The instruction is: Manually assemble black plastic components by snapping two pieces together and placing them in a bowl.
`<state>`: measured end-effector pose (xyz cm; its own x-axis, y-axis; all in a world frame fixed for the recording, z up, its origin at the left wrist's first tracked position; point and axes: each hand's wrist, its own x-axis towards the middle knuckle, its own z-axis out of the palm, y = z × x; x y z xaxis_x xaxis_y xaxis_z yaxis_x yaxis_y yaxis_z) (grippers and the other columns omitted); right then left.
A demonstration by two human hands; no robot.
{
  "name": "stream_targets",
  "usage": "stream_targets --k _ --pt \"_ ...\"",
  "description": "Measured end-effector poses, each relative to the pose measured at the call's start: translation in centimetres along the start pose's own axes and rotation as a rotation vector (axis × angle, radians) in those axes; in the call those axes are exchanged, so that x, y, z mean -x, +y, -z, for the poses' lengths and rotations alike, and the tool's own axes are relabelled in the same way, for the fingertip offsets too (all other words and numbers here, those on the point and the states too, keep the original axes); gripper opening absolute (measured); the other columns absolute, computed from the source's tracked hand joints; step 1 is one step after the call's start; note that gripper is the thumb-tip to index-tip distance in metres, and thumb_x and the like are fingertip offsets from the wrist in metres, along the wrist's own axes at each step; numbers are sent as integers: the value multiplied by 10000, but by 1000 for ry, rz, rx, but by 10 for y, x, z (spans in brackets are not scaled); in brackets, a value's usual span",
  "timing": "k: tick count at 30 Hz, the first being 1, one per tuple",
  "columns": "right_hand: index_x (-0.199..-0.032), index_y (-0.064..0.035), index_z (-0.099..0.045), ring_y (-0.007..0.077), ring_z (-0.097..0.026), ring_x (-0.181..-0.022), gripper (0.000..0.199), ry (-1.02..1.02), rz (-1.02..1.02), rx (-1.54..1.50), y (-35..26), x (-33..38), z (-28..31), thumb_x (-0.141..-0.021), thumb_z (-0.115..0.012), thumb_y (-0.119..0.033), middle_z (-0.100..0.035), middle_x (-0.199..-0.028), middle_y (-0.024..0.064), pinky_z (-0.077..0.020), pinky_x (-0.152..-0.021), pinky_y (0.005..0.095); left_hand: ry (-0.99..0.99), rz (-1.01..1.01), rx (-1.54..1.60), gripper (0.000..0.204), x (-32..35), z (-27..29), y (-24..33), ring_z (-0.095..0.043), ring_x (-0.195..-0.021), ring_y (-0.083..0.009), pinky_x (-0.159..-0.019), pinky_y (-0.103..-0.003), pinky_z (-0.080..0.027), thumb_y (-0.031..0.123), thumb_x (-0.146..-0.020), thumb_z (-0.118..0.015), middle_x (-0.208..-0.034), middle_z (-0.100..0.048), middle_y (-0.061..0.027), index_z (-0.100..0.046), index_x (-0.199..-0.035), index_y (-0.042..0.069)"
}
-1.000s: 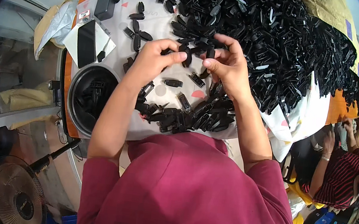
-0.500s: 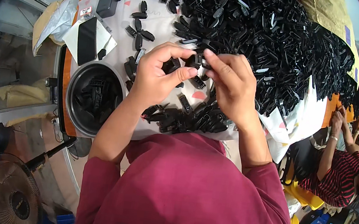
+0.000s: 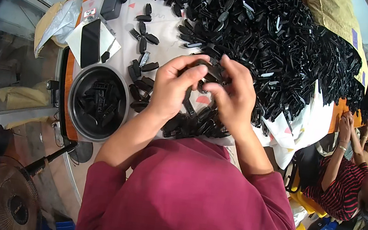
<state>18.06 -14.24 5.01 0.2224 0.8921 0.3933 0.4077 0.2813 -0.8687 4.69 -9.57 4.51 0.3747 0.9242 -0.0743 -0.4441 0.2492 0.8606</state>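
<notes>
Black plastic is everywhere here. The left hand (image 3: 176, 88) and the right hand (image 3: 233, 96) are curled shut together round one small black part (image 3: 212, 72), held just over the bench (image 3: 167, 33). The part is tiny and mostly hidden by fingers, so it could slip out and drop. Then it would be lost among the loose parts (image 3: 192, 123) lying right under the hands. The big heap (image 3: 273, 38) sits close behind the hands, and a bump could knock some down. A round bowl (image 3: 98, 102) with more parts is to the left. A phone (image 3: 90, 42) lies above it. Another person (image 3: 342, 182) sits far right.
</notes>
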Motion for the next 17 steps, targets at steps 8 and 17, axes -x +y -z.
stream_targets --k 8,17 --pt "-949 20 -613 119 -573 -771 212 -544 -283 -203 10 -6 2 -780 -648 -104 -612 -873 84 -458 -661 240 53 -210 -624 271 28 56 28 -517 -656 -130 -632 -259 -427 115 -773 -618 -761 -576 -40 -595 -1026 18" --pt "-859 -128 -669 258 -516 -991 183 -738 131 1036 49 -32 -1 -679 -644 -111 -587 -1036 38 -469 -754 292 269 -232 -1832 493 54 112 56 -445 -1088 -288 -923 -426 -328 327 -684 -698 -1190 -482 -111 -586 -1115 117"
